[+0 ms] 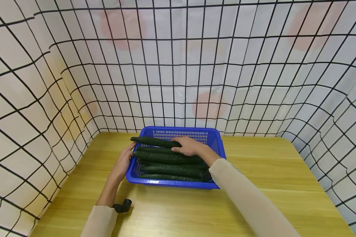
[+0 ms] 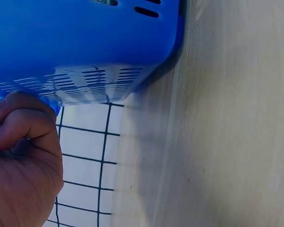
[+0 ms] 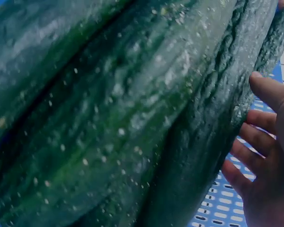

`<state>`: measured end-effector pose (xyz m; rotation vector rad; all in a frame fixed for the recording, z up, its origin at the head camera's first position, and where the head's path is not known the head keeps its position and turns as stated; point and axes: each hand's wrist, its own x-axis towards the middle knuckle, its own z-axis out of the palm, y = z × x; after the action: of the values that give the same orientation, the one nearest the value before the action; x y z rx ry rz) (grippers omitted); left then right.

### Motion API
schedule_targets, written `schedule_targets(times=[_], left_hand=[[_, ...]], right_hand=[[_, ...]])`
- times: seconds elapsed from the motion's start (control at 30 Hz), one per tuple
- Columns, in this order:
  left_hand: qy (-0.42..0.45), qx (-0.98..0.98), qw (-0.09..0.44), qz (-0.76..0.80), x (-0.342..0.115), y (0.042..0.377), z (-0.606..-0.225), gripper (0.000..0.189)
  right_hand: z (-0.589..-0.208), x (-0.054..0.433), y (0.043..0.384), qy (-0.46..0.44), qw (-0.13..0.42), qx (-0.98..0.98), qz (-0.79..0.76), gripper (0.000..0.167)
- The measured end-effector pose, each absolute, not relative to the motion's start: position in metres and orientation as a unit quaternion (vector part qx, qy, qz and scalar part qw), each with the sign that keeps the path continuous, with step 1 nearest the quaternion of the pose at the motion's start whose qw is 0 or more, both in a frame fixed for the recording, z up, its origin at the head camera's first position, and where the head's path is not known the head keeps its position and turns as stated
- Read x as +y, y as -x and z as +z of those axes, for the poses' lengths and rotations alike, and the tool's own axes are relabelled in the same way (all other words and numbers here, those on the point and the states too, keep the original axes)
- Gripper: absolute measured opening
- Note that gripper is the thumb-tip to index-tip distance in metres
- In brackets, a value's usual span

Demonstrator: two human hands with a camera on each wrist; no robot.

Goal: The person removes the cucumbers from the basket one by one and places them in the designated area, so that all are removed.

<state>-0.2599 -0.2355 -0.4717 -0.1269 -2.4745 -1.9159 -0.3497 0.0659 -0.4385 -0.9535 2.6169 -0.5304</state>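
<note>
Several long dark green cucumbers (image 1: 172,169) lie side by side in a blue plastic basket (image 1: 178,185). My right hand (image 1: 189,146) grips the right end of the rearmost cucumber (image 1: 154,141), whose left end sticks out over the left rim. In the right wrist view, the fingers and thumb of that hand (image 3: 270,151) meet the end of this cucumber, beside the larger cucumbers. At the basket's left side, my left hand (image 1: 124,161) holds the rim. Its fingers appear curled against the basket wall (image 2: 99,42) in the left wrist view, with the fingertips partly hidden.
A light wooden table (image 1: 172,210) carries the basket. Black wire grid (image 1: 172,65) over pale sheeting encloses the back and both sides. On the left wrist sits a black strap-like device (image 1: 123,206).
</note>
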Motion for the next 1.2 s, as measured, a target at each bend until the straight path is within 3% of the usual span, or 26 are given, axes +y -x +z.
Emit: schedule_targets(times=[0.2, 0.57, 0.73, 0.97, 1.2], left_hand=[[0.045, -0.784, 0.003, -0.619, -0.237, 0.259, -0.471, 0.063], [0.09, -0.781, -0.013, -0.618, -0.241, 0.259, -0.474, 0.063], [0.086, -0.774, -0.05, -0.626, -0.245, 0.253, -0.471, 0.074], [0.081, -0.808, -0.031, -0.583, -0.243, 0.252, -0.47, 0.075], [0.079, -0.808, -0.045, -0.583, -0.244, 0.252, -0.468, 0.078]], right_hand=[[-0.442, 0.061, 0.353, 0.325, 0.147, 0.92, -0.16, 0.062], [-0.443, 0.06, 0.357, 0.314, 0.113, 0.918, -0.213, 0.046], [-0.437, 0.065, 0.355, 0.321, 0.101, 0.918, -0.209, 0.049], [-0.429, 0.074, 0.352, 0.315, 0.08, 0.923, -0.207, 0.055], [-0.41, 0.087, 0.349, 0.309, 0.05, 0.923, -0.224, 0.055]])
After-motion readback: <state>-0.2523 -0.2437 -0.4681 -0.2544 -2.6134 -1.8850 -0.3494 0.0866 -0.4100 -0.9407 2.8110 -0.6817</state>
